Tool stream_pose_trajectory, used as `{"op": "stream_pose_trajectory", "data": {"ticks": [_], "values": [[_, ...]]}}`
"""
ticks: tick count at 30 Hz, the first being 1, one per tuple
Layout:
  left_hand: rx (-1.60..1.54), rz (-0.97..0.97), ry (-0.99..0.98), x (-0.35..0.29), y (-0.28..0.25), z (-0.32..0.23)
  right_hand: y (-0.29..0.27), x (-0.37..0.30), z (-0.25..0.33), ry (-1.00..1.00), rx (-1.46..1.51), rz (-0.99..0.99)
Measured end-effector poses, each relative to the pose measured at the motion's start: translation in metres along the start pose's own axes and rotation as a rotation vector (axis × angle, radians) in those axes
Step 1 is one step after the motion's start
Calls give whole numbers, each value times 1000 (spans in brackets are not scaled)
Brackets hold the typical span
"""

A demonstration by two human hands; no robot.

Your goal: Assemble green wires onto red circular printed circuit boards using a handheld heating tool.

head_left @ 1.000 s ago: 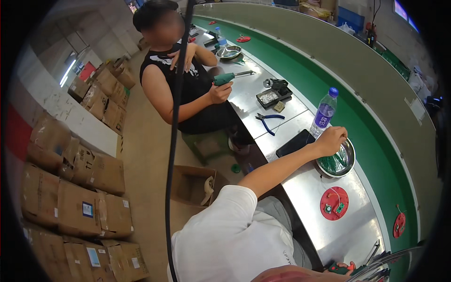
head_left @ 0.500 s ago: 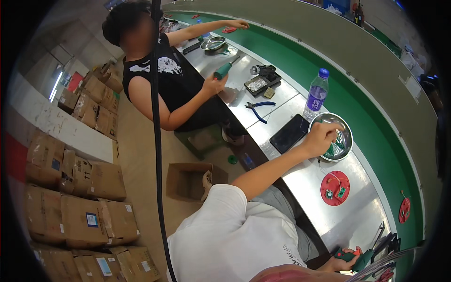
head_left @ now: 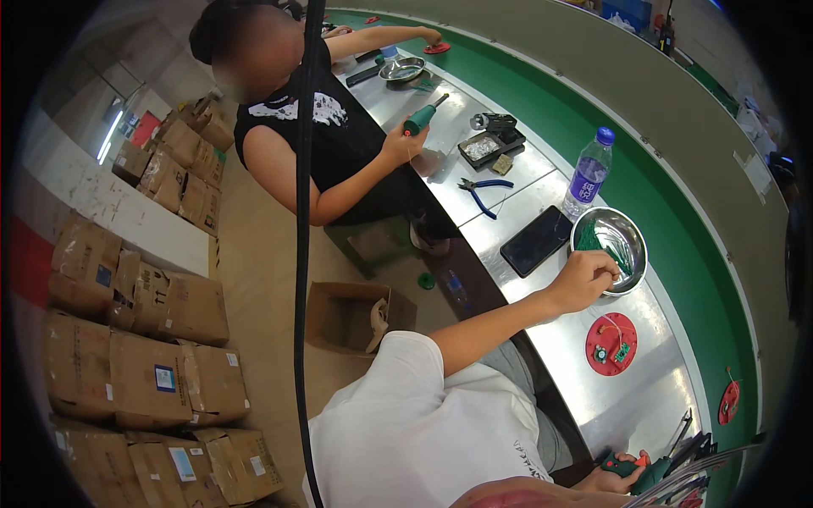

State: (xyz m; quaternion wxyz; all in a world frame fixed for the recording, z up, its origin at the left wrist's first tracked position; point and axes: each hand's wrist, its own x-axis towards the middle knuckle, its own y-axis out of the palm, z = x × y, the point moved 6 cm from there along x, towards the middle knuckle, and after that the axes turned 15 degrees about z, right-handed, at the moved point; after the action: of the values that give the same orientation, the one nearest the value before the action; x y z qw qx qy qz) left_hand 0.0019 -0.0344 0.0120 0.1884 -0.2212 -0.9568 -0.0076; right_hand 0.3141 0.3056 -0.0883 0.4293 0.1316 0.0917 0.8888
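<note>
My left hand (head_left: 584, 281) is closed, fingers bent together at the near rim of a round steel bowl (head_left: 641, 240). Whatever the fingertips pinch, if anything, is too small to make out. Thin green strands (head_left: 594, 238) lie in the bowl. Beyond the hand, toward me, a red disc (head_left: 603, 356) with a small green circuit board and a thin wire rests on the metal bench. At the lower right, my right hand (head_left: 616, 476) grips a green electric screwdriver (head_left: 652, 476) with a red button; dark items beside it partly hide its front.
A black phone (head_left: 536, 241), a water bottle (head_left: 587, 173), blue-handled cutters (head_left: 484, 195) and a black tray (head_left: 472, 161) lie along the metal bench (head_left: 550, 334). Another red disc (head_left: 728, 398) sits on the green strip. A co-worker (head_left: 339, 144) holds a green screwdriver. A black cable (head_left: 302, 254) hangs in front.
My left hand has drawn back from over the bowl to its near rim, uncovering the green strands. My right hand still grips the screwdriver. The co-worker's far hand now touches a red disc.
</note>
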Motion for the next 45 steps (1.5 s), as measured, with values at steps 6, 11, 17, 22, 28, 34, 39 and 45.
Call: {"op": "stream_pose_trajectory", "data": {"ticks": [6, 11, 17, 22, 28, 34, 39, 45], "values": [[27, 71, -125, -9, 9, 1, 11, 1, 5, -63, -49, 81], [105, 33, -102, -20, 13, -1, 9, 4, 1, -66, -35, 96], [121, 17, -56, -26, 31, -3, -10, -6, 3, -41, -11, 55], [136, 15, -193, -30, 27, 0, -9, -8, -38, 333, 220, 32], [424, 227, -5, -39, 61, -4, 67, -17, 19, 26, -47, 527], [550, 276, 100, -50, 96, 6, 73, -34, 16, 32, -258, 770], [591, 260, 150, -51, 106, 24, 80, -36, 5, -50, -394, 891], [611, 276, 168, -52, 107, 34, 88, -33, 5, -30, -462, 891]]}}
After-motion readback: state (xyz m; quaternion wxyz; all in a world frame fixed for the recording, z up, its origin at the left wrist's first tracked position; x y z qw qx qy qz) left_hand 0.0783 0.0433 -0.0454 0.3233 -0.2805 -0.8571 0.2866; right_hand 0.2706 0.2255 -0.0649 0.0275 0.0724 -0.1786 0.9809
